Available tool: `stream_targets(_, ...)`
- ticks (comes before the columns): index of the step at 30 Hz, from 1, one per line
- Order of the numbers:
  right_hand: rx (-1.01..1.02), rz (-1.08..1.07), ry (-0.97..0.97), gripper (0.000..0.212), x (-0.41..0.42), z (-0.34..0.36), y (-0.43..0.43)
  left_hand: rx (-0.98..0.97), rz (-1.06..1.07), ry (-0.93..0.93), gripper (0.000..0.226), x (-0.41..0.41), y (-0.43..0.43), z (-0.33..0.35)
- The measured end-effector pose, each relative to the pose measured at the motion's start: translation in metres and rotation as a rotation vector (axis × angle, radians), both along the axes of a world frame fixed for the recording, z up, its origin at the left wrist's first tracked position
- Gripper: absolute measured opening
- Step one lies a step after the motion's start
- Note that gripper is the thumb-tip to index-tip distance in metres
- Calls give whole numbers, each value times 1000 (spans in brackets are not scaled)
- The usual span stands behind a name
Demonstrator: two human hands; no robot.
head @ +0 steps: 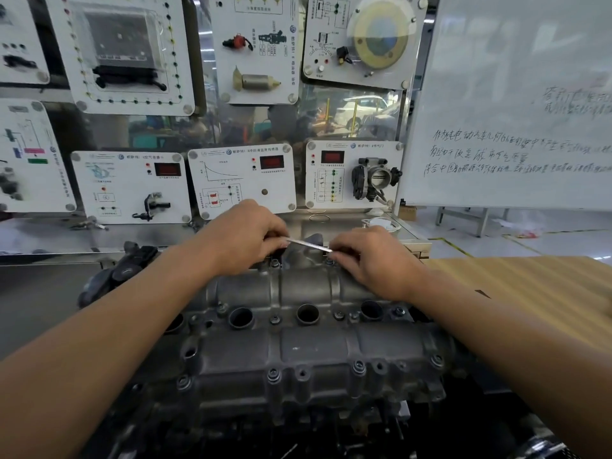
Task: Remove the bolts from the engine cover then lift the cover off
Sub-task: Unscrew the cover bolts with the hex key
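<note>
Gripping a thin metal bar (309,245) over the far edge of the engine cover (298,352), with the left hand (245,236) curled round its left end and the right hand (374,260) pinching its right end, the two hands apart. Held nearly level, just above the far bolts (275,263). Seated along the cover's near edge, the near bolts (359,366). Down the middle, three open round holes (308,313). Just right of the cover, a wooden table (530,286); behind, training panels (241,177) and a whiteboard (513,94).
</note>
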State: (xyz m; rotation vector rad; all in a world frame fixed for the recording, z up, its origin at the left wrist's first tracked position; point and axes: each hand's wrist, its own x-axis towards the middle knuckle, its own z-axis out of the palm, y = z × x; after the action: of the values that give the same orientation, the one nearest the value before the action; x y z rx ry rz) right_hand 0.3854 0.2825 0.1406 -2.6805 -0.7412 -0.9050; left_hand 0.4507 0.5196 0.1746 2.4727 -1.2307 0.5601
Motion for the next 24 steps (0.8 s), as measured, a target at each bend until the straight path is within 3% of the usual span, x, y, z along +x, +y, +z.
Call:
stream_targets(4, -32, -69, 63, 19, -6, 8, 3, 9, 0, -27, 12, 0, -1, 7)
stream_targets(8, 86, -137, -11, 17, -27, 29, -1, -13, -92, -77, 15, -2, -8, 20)
stream_targets(15, 102, -304, 38, 21, -76, 34, -4, 344, -191, -145, 19, 1, -65, 29)
stream_targets(24, 142, -348, 12, 29, -82, 5, 23, 353, -226, -120, 12, 11, -78, 20)
